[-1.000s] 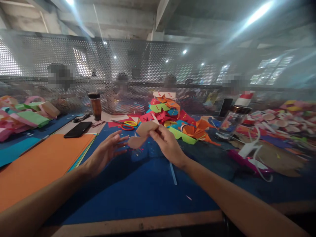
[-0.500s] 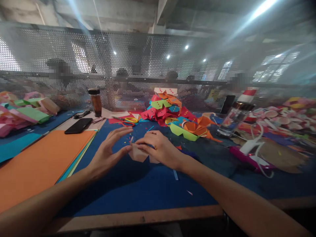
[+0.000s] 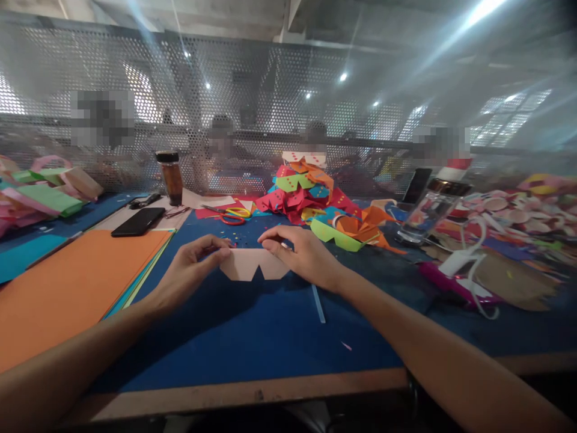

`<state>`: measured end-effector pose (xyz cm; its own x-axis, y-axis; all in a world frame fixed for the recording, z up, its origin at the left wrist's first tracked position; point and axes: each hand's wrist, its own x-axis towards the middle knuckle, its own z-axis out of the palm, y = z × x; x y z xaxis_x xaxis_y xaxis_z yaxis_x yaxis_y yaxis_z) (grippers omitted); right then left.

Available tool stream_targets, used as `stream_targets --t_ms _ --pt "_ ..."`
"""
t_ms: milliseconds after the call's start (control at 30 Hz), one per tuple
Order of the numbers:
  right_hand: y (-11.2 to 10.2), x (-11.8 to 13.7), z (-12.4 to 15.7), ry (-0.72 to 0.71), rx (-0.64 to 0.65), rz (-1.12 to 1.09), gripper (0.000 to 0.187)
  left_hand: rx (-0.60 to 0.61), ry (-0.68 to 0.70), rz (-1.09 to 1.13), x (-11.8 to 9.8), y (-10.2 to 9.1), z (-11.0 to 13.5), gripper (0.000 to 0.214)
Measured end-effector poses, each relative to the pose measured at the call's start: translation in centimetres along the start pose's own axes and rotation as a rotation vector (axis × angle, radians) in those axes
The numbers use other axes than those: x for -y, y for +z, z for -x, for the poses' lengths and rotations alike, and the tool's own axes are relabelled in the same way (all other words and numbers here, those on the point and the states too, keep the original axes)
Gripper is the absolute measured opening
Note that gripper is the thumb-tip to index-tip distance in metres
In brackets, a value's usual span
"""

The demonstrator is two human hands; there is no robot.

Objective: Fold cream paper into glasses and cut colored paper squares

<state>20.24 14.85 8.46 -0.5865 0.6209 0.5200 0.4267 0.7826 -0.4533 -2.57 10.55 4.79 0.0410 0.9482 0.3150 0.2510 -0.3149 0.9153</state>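
A folded pale pink paper piece [image 3: 252, 266] with a notched lower edge lies on the blue table surface [image 3: 252, 337]. My left hand [image 3: 192, 272] pinches its left end, fingers curled together. My right hand [image 3: 302, 255] presses on its right end with fingers bent over the top edge. Both hands rest low on the table, close together.
A stack of orange sheets [image 3: 76, 285] lies to the left, with a black phone [image 3: 137, 221] and a dark bottle [image 3: 171, 177] behind it. Scissors [image 3: 232, 214] and a heap of coloured folded paper pieces [image 3: 315, 201] sit beyond the hands. A glass jar [image 3: 428, 210] stands right. A perforated metal screen [image 3: 270, 120] closes the back.
The pink paper came down from mid-air onto the table and now lies spread flat. My left hand, open before, has closed on its left end; my right hand lowered with it.
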Motion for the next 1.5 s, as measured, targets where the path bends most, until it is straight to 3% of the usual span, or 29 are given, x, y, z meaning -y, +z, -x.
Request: stream_targets --t_ms 133,333,467,567,700,800,867,1000,1233,1500 --pt "0.2 -0.2 0.1 0.059 -0.002 -0.075 0.014 -0.01 -0.03 0.032 0.2 -0.3 -0.2 0.02" --pt "1.0 -0.2 0.4 0.01 -0.008 -0.107 0.013 0.033 -0.023 -0.071 0.9 -0.2 -0.3 0.026" --pt "0.3 -0.7 0.1 -0.08 -0.056 -0.003 0.015 0.022 -0.065 -0.037 0.6 -0.2 -0.4 0.025" --pt "-1.4 -1.6 0.2 -0.084 -0.097 0.189 0.019 0.023 -0.09 -0.026 -0.1 -0.5 -0.5 0.024" --pt "-4.4 -2.6 2.1 0.077 0.007 0.502 0.02 -0.035 -0.115 -0.064 -1.2 -2.0 -0.9 0.025" --pt "-6.1 -3.0 4.7 0.239 0.16 0.584 0.023 -0.072 -0.176 -0.085 -1.4 -3.5 -1.4 0.028" --pt "-6.5 -3.1 6.5 0.308 0.224 0.607 0.028 -0.109 -0.134 -0.112 -1.0 -4.4 -1.6 0.027" --pt "-6.0 -3.4 8.6 0.304 0.319 0.679 0.036 -0.167 -0.141 -0.044 0.5 -5.3 -1.9 0.027" --pt "-5.0 -3.3 8.1 0.318 0.35 0.738 0.04 -0.221 -0.091 0.024 2.0 -6.0 -2.0 0.023" --pt "-5.1 -3.4 8.4 0.356 0.362 0.75 0.04 -0.054 -0.093 -0.014 1.4 -5.5 -1.2 0.018"
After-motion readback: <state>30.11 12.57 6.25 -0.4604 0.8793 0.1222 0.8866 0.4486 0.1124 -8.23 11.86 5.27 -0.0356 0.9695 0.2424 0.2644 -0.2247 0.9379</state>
